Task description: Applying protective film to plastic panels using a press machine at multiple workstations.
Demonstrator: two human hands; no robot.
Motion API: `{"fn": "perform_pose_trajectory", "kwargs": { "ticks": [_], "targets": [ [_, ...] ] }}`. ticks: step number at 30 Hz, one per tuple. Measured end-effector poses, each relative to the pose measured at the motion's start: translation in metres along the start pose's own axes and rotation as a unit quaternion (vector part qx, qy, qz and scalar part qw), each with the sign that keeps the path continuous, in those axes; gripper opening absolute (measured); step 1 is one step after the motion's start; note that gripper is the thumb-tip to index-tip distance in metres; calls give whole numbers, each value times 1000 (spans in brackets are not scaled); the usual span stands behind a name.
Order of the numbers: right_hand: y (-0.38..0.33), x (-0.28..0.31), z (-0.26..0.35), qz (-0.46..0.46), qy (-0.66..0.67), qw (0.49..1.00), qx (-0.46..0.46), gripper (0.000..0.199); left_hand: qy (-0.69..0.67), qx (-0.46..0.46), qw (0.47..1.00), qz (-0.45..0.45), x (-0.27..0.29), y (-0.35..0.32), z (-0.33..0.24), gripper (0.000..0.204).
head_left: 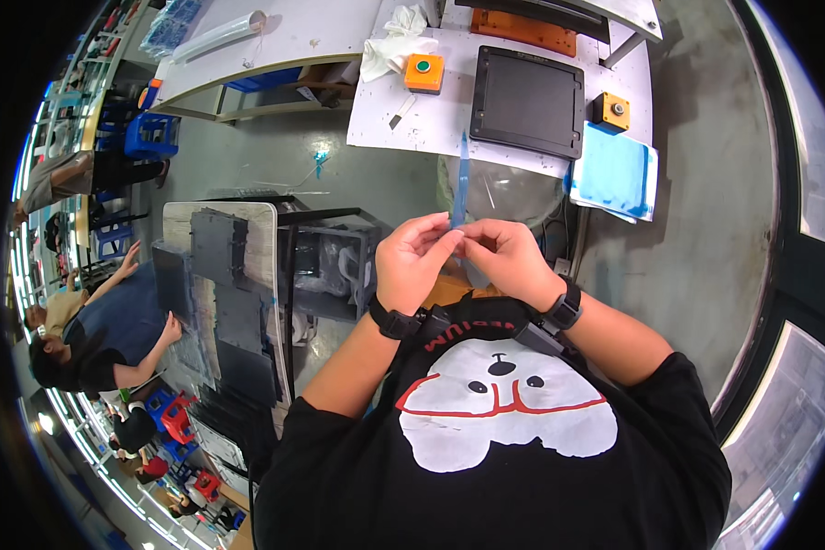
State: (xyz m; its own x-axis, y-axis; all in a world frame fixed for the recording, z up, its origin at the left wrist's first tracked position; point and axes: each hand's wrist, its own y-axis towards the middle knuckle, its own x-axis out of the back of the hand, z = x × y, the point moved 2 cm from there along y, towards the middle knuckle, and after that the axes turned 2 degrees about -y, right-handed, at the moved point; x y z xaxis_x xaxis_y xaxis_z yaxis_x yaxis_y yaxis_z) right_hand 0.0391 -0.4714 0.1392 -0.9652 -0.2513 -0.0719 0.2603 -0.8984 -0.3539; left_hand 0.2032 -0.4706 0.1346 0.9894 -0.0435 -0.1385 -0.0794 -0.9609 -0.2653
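A narrow blue translucent strip [463,179] stands up from my fingertips, in front of my chest. Its far tip reaches the edge of the white table [403,136]. Thumb and fingers of my left hand [416,263] pinch its lower end. Against them, the fingers of my right hand [511,263] are closed at the same end, and the fingers hide how the strip is gripped there. Beyond the strip lies a black rectangular panel with a raised rim [528,103] on the table.
Two button boxes, one orange [424,73] and one yellow [612,111], flank the panel. Blue-and-white sheets [616,172] overhang the right corner. A white cloth [398,44] lies at the back. To my left, a cart [264,238] carries dark panels; a co-worker [110,339] reaches toward it.
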Motion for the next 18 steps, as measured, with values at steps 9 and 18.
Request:
{"fn": "perform_pose_trajectory", "kwargs": {
  "ticks": [9,18],
  "targets": [
    [0,-15,-24,-27,-38,999,-27,16,4,145,989,-22,37,7,24,18],
    [16,94,-230,-4,284,920,-270,6,-125,285,949,-48,153,32,58,10]
  ]
}}
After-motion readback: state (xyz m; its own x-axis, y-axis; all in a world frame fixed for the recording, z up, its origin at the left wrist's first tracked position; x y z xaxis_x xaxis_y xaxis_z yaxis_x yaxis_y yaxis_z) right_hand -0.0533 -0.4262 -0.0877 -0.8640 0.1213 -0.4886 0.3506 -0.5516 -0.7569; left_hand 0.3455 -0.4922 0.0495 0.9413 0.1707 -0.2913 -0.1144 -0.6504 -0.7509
